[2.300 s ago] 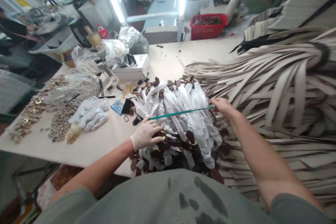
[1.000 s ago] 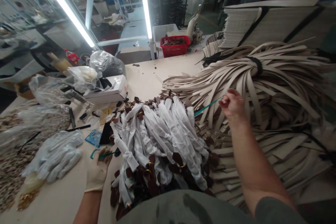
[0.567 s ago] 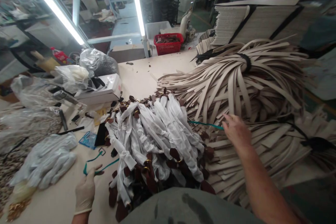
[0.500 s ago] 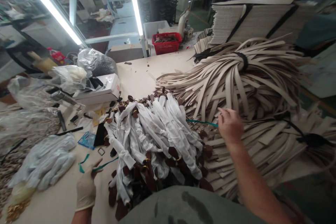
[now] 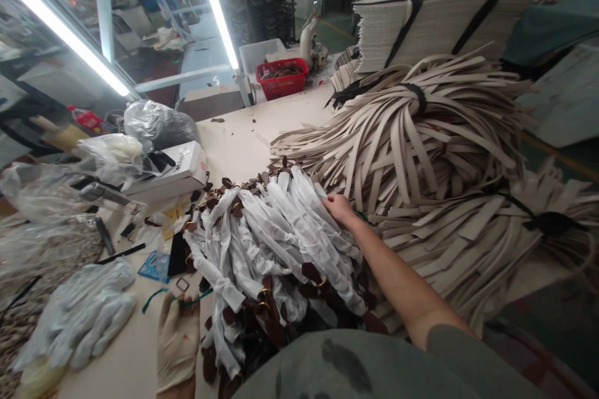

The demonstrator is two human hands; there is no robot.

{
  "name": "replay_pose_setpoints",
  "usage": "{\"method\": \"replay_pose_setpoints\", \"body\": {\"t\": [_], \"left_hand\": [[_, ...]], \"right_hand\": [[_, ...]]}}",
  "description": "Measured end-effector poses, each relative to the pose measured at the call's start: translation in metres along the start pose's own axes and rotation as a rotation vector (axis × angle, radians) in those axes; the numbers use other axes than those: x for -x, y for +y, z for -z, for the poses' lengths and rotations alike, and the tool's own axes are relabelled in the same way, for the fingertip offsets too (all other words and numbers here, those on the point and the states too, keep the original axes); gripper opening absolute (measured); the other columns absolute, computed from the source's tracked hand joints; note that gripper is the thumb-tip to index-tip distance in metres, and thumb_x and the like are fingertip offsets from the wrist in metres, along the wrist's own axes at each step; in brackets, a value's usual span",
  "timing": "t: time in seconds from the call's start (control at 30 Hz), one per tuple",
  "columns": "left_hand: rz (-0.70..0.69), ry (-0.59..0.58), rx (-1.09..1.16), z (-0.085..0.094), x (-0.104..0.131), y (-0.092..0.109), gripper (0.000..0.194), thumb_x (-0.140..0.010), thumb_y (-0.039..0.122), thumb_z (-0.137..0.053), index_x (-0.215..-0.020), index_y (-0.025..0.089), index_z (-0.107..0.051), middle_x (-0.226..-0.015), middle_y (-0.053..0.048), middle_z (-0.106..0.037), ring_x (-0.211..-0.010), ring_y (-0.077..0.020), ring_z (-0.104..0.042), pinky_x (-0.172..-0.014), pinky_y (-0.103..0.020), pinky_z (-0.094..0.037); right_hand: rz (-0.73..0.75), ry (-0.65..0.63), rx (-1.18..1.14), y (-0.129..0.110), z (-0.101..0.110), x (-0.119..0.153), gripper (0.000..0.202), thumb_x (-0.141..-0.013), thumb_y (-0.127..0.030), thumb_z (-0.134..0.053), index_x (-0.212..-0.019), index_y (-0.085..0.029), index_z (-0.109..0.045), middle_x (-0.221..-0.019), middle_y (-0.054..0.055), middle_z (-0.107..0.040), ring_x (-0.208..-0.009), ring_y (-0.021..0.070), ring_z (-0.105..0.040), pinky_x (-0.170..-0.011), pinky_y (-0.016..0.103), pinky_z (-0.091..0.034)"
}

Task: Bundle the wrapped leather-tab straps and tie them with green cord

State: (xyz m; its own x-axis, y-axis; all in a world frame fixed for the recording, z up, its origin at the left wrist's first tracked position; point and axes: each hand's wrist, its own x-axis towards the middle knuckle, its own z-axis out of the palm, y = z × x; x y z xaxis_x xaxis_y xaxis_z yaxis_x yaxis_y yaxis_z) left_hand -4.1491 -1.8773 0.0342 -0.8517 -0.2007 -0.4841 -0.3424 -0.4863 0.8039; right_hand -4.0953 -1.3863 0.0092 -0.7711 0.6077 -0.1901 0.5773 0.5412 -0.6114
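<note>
White-wrapped straps (image 5: 281,230) with brown leather ends and gold rings lie in a bundle before me. My right hand (image 5: 340,209) touches the bundle's upper right side, its fingertips on the white wrapping; whether they pinch anything is hidden. My left hand (image 5: 178,333), in a pale glove, is at the bundle's left, palm up with fingers apart. A thin green ribbon (image 5: 152,301) passes by its fingertips and runs toward the bundle. Another bit of green shows just behind my right wrist.
Beige strips (image 5: 397,137) are heaped at the right. A white box (image 5: 175,171), plastic bags, a pale glove pile (image 5: 79,312) and small tools lie left. A red basket (image 5: 282,82) stands at the back, under a slanted lamp frame.
My right hand has moved left from the end of the green ribbon onto the white bundle. My left hand has turned palm up and shifted slightly right and down. The camera view has shifted.
</note>
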Motion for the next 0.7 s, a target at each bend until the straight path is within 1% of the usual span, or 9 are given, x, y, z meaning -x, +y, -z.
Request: {"method": "replay_pose_setpoints", "body": {"t": [0.07,0.2,0.33,0.4,0.47,0.53,0.57,0.63,0.7], "left_hand": [[-0.050,-0.029,-0.068,-0.003,-0.001,-0.002,0.036,-0.073,0.022,-0.082,-0.106,0.035,-0.074,-0.098,0.007,-0.072,-0.089,-0.0088,-0.066,-0.088,-0.019,-0.059],[-0.113,-0.089,-0.114,-0.019,-0.001,-0.002,0.034,-0.064,0.022,-0.086,-0.096,0.028,-0.075,-0.095,0.004,-0.071,-0.082,-0.0097,-0.066,-0.081,-0.020,-0.060],[-0.088,-0.057,-0.172,-0.034,0.004,0.000,0.021,-0.066,0.019,-0.079,-0.087,0.022,-0.075,-0.091,0.002,-0.072,-0.082,-0.0113,-0.067,-0.080,-0.021,-0.060],[-0.089,-0.048,-0.198,-0.038,0.007,0.002,0.018,-0.068,0.019,-0.076,-0.085,0.021,-0.075,-0.092,0.001,-0.072,-0.085,-0.0119,-0.067,-0.082,-0.021,-0.059],[-0.135,-0.052,-0.207,-0.039,0.010,0.005,0.017,-0.069,0.020,-0.076,-0.086,0.023,-0.075,-0.094,0.003,-0.073,-0.090,-0.0119,-0.067,-0.087,-0.023,-0.058],[-0.193,-0.053,-0.217,-0.038,0.012,0.009,0.017,-0.071,0.022,-0.078,-0.087,0.026,-0.075,-0.096,0.005,-0.073,-0.095,-0.0117,-0.066,-0.093,-0.024,-0.056],[-0.212,-0.052,-0.229,-0.036,0.012,0.012,0.016,-0.072,0.023,-0.078,-0.087,0.028,-0.075,-0.099,0.006,-0.073,-0.097,-0.0118,-0.066,-0.095,-0.025,-0.055],[-0.234,-0.040,-0.247,-0.032,0.010,0.016,0.016,-0.075,0.024,-0.077,-0.089,0.031,-0.075,-0.103,0.008,-0.072,-0.098,-0.0115,-0.065,-0.099,-0.027,-0.054],[-0.256,0.002,-0.238,-0.029,0.006,0.020,0.020,-0.076,0.021,-0.076,-0.090,0.035,-0.075,-0.103,0.011,-0.071,-0.096,-0.0114,-0.064,-0.105,-0.031,-0.051]], "right_hand": [[0.007,0.054,-0.009,-0.005,0.007,-0.011,0.032,-0.092,-0.033,-0.057,-0.066,-0.016,-0.063,-0.064,0.002,-0.061,-0.067,0.0156,-0.053,-0.058,0.025,-0.030],[0.029,0.108,-0.010,-0.018,0.016,-0.037,0.041,-0.096,-0.043,-0.050,-0.064,-0.017,-0.057,-0.059,-0.001,-0.051,-0.061,0.0136,-0.045,-0.057,0.025,-0.030],[0.064,0.044,0.044,-0.028,0.022,-0.054,0.051,-0.097,-0.055,-0.047,-0.071,-0.015,-0.063,-0.060,0.000,-0.053,-0.058,0.0139,-0.047,-0.055,0.026,-0.032],[0.095,-0.016,0.093,-0.029,0.029,-0.053,0.047,-0.097,-0.055,-0.051,-0.079,-0.014,-0.068,-0.065,0.002,-0.060,-0.062,0.0149,-0.053,-0.057,0.024,-0.036],[0.118,-0.048,0.166,-0.025,0.039,-0.044,0.038,-0.098,-0.049,-0.056,-0.089,-0.016,-0.071,-0.080,0.006,-0.069,-0.074,0.0173,-0.061,-0.065,0.023,-0.041],[0.117,-0.053,0.272,-0.015,0.049,-0.026,0.028,-0.098,-0.041,-0.059,-0.096,-0.016,-0.072,-0.096,0.011,-0.072,-0.090,0.0228,-0.066,-0.076,0.027,-0.044],[0.105,-0.058,0.332,-0.009,0.053,-0.015,0.024,-0.097,-0.038,-0.062,-0.097,-0.016,-0.073,-0.100,0.014,-0.072,-0.095,0.0267,-0.066,-0.081,0.030,-0.045],[0.073,-0.092,0.437,0.006,0.056,0.007,0.019,-0.090,-0.031,-0.070,-0.093,-0.013,-0.073,-0.100,0.020,-0.071,-0.099,0.0336,-0.066,-0.085,0.037,-0.047],[0.049,-0.127,0.501,0.021,0.054,0.027,0.012,-0.084,-0.021,-0.073,-0.088,-0.010,-0.074,-0.101,0.023,-0.070,-0.102,0.0370,-0.065,-0.088,0.040,-0.048]]}}
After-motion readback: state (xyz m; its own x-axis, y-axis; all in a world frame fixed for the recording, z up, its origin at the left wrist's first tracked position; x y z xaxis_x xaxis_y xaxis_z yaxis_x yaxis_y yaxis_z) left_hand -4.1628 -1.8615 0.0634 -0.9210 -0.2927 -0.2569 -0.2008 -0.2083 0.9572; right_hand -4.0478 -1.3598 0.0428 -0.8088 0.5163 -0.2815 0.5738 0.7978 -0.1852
